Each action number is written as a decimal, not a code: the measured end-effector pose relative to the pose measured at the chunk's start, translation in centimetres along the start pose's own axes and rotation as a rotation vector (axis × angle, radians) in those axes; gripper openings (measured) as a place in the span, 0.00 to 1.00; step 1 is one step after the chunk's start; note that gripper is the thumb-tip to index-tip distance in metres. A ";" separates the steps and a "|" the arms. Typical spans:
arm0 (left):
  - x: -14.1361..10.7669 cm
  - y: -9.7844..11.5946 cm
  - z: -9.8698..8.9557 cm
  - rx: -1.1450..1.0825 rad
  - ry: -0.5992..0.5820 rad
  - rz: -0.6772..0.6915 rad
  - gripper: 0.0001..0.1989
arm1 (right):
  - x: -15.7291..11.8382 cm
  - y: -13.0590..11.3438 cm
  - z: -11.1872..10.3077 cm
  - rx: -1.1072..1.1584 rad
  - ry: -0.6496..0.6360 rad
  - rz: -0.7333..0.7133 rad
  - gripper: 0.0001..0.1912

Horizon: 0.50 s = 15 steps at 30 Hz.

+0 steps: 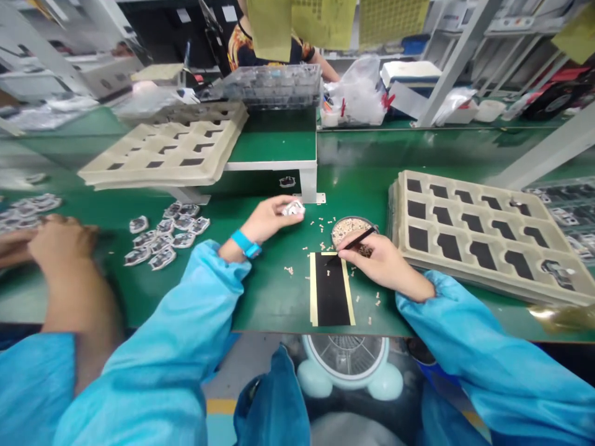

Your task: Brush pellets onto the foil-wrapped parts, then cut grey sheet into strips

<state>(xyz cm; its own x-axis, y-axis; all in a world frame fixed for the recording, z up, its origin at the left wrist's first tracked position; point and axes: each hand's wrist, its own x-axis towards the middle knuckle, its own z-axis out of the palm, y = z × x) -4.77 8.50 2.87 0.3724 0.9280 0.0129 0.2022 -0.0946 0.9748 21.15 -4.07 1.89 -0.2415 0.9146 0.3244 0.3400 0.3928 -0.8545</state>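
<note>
My left hand pinches a small white-framed part above the green bench. In my right hand is a pair of black tweezers, its tips low over a black strip edged with yellow tape. One tiny copper-coloured piece lies on that strip near the tips; whether the tweezers grip anything is too small to tell. Partly behind my right hand, a round dish holds many more such pieces. Others are scattered over the bench around the strip.
Several similar white-framed parts lie left of my left arm. Stacked cream trays stand at right; another cream tray rests on a raised green shelf. A co-worker's hand is at far left. A fan stands below the bench edge.
</note>
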 end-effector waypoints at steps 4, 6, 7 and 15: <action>-3.9 0.6 3.5 -0.121 -0.143 -0.122 0.17 | 0.2 0.8 0.6 -0.085 0.123 0.001 0.08; -4.6 0.6 3.9 -0.077 -0.154 -0.126 0.16 | 0.4 1.0 1.2 -0.111 0.175 0.010 0.08; -4.8 0.5 3.8 -0.048 -0.161 -0.132 0.15 | 0.6 1.0 1.6 -0.135 0.188 0.006 0.08; -5.2 -1.0 3.8 0.066 -0.275 -0.237 0.12 | 0.7 1.2 2.5 -0.201 0.212 0.007 0.07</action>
<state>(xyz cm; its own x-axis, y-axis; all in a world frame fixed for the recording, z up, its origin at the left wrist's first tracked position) -3.51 2.43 1.00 0.5363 0.7961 -0.2804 0.3667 0.0794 0.9269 19.16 -3.21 0.11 -0.0501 0.9086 0.4146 0.5194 0.3783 -0.7663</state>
